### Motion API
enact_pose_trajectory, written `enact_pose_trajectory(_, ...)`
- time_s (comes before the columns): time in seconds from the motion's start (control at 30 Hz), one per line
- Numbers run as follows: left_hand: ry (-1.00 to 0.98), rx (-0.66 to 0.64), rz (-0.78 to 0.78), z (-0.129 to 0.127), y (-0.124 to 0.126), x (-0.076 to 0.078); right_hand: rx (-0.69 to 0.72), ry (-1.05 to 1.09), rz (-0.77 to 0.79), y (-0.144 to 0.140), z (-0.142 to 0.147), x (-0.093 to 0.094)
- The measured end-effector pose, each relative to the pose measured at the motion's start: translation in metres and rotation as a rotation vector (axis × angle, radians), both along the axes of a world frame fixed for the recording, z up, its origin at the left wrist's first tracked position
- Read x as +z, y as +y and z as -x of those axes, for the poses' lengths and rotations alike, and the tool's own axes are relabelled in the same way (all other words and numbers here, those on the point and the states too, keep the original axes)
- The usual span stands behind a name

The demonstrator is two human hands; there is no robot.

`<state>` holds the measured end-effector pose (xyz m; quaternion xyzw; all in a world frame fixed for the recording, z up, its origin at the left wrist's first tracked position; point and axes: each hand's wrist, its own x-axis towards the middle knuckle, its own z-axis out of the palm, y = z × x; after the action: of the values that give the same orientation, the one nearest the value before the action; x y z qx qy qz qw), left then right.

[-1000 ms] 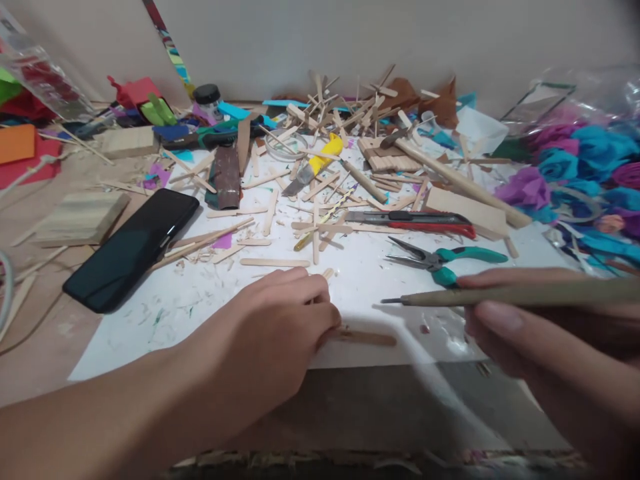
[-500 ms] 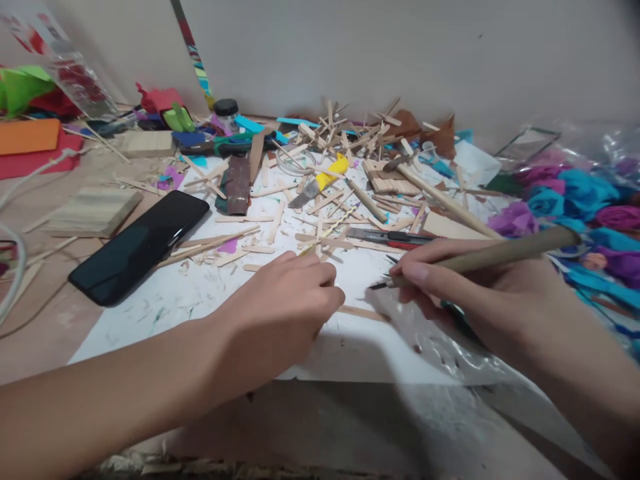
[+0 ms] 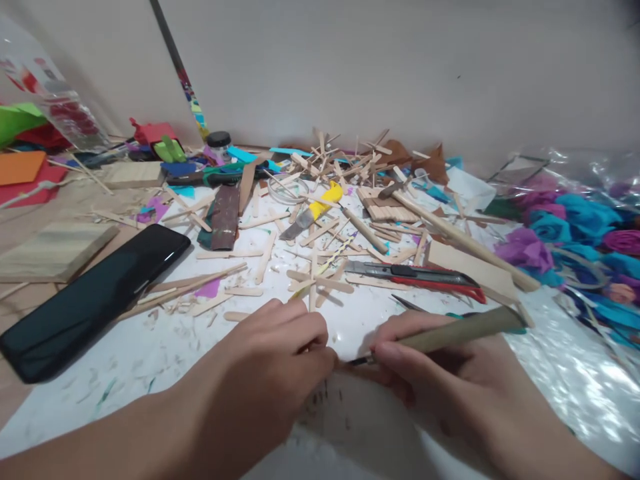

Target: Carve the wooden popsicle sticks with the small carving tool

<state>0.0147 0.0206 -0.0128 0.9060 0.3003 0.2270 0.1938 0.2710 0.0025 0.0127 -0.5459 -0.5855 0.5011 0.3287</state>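
While left hand fingers pin it, the stick seems touching the tool tip.

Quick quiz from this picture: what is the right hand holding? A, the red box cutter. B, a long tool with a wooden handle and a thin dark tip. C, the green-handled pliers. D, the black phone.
B: the right hand grips the wooden-handled tool, its dark tip beside the left hand; the box cutter and phone lie untouched on the white sheet.

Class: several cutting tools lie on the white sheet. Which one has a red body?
The utility knife beyond the right hand; the scraper further back has a yellow handle, the pliers teal grips.
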Motion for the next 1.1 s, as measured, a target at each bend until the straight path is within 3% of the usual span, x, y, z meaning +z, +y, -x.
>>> enact_pose_trajectory(0.17, 0.051, -0.003, 0.002, -0.001, -0.001, 0.006, 0.039, -0.095, -0.026, -0.002, -0.004, -0.003)
enact_pose_trajectory(0.37, 0.026, -0.062, -0.051, 0.001, 0.003, 0.006, -0.013, -0.003, -0.009, -0.008, -0.005, -0.013)
enact_pose_trajectory(0.53, 0.046, -0.071, -0.105, 0.002, 0.002, 0.003, -0.112, -0.017, -0.007, -0.012, 0.002, -0.004)
enact_pose_trajectory(0.7, 0.018, -0.067, -0.103, 0.002, 0.002, 0.003, -0.065, -0.038, -0.09, -0.011, 0.003, -0.001)
enact_pose_trajectory(0.9, -0.009, -0.081, -0.073, 0.002, 0.004, 0.0, -0.098, -0.088, -0.07, -0.012, 0.008, 0.003)
enact_pose_trajectory(1.1, 0.05, -0.091, -0.07, 0.002, 0.004, 0.004, 0.005, -0.185, -0.144, -0.012, 0.011, 0.012)
